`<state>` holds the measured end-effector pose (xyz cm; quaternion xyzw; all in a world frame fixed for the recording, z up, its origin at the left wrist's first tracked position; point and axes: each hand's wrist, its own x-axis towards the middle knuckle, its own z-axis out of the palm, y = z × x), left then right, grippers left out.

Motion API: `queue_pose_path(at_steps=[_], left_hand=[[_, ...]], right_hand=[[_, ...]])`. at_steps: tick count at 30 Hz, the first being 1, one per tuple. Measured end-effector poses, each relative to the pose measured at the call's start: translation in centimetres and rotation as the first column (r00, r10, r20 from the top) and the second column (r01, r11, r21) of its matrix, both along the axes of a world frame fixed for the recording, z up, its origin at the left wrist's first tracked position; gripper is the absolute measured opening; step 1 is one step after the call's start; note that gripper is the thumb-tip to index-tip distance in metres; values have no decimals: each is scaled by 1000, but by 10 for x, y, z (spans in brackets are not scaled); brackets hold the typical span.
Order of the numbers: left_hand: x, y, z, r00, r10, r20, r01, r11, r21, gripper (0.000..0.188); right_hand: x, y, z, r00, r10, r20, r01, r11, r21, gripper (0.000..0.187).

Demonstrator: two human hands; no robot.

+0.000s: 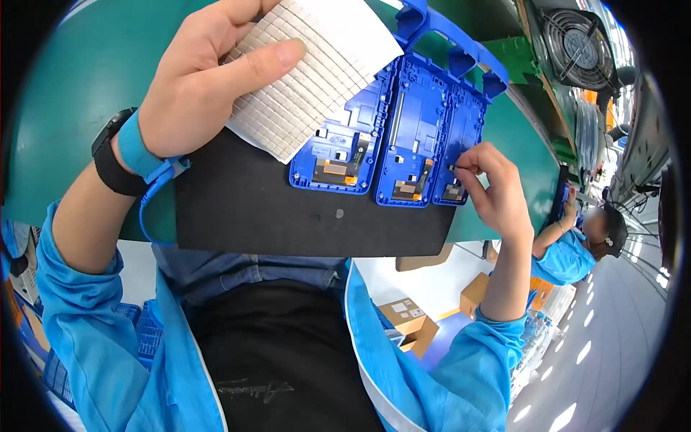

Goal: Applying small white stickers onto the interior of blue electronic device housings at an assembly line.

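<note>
My left hand (205,83) holds up a white sheet (317,86) scored into rows of small pale square pads, thumb across its face. The sheet covers part of the left blue plastic housing (302,169). Beside that lie a middle blue housing (414,108) and a right blue housing (468,122), their inner sides up with small white and black pads and a flat ribbon part in each. My right hand (498,191) has thumb and forefinger pinched together at the right housing's lower part. Whatever is between those fingertips is too small to make out.
A black mat (288,216) lies under the housings on the green table (65,122), with a small grey speck on it. A blue wrist cord (147,205) hangs from my left wrist. Behind the housings rises a blue rack (461,43). A fan (576,47) and another person (568,252) are at right.
</note>
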<state>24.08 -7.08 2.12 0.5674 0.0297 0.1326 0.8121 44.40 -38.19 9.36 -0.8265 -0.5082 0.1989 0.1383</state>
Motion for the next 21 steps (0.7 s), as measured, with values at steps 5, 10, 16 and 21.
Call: queue_pose_path(at_steps=[5,10,16,21], left_hand=[[0,0,0,1000,-3,4,3,1000,-20,35],[0,-1,0,1000,0,8,0,1000,-26,36],[2,0,-2,1000,-13,3,13,999,-37,37],[4,1,0,1000,-7,3,7,999,-33,37]], right_hand=[[1,0,0,999,47,24,-47,998,-30,11],[-2,0,1,997,62,46,-59,997,-56,9],[0,-6,8,996,77,40,-74,995,-71,10],[5,-6,12,991,118,69,-109,987,-121,11]])
